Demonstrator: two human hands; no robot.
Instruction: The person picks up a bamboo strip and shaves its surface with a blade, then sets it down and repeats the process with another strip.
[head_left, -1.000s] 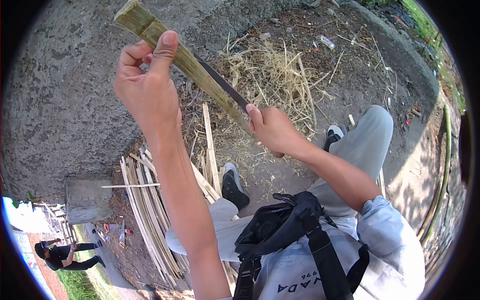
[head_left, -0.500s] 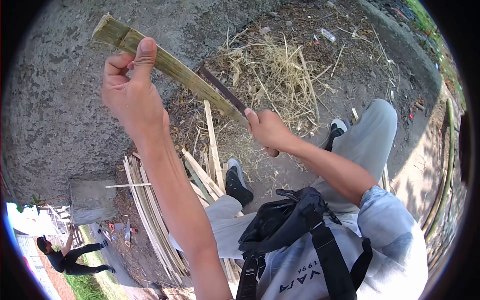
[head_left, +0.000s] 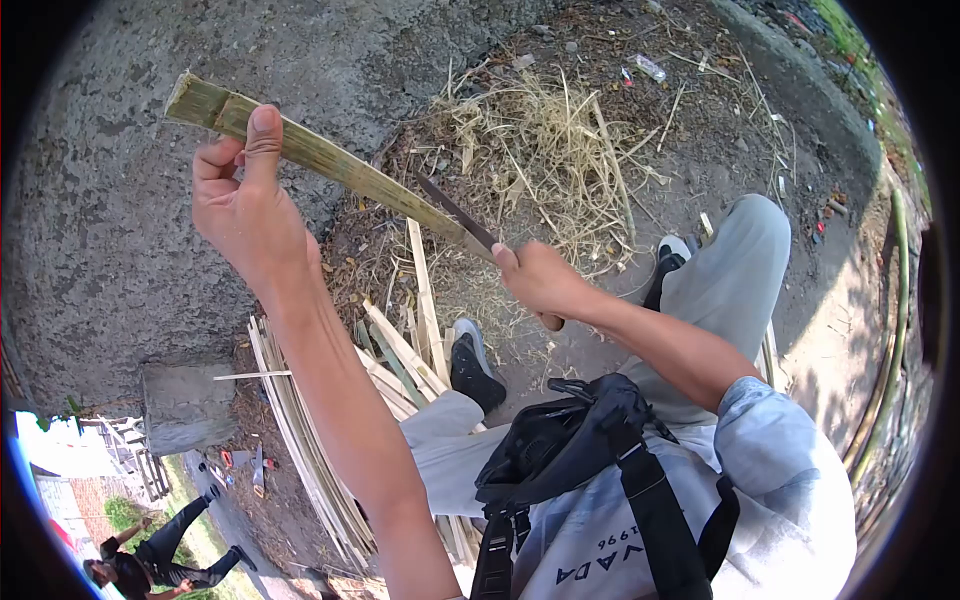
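A flat, greenish-brown bamboo strip (head_left: 340,167) slants across the upper middle of the view. Its upper left end is pinched between the thumb and fingers of my left hand (head_left: 250,200). My right hand (head_left: 545,278) is wrapped round the handle of a dark-bladed knife (head_left: 455,210), whose wooden handle end pokes out below the fist. The blade points up and left, close along the strip's upper edge. The strip's lower end runs down to my right hand, where the fingers hide it.
A heap of thin shavings (head_left: 545,150) lies on the dirt ahead. Long split bamboo strips (head_left: 300,440) are piled beside my left leg, near a concrete block (head_left: 190,405). A handsaw (head_left: 259,470) lies at lower left, near a walking person (head_left: 150,565). Long poles (head_left: 895,330) lie at right.
My left hand and the strip's upper end have shifted down and slightly left. The knife's tip has dropped a little to the right. The person in the background has walked on, lower in view.
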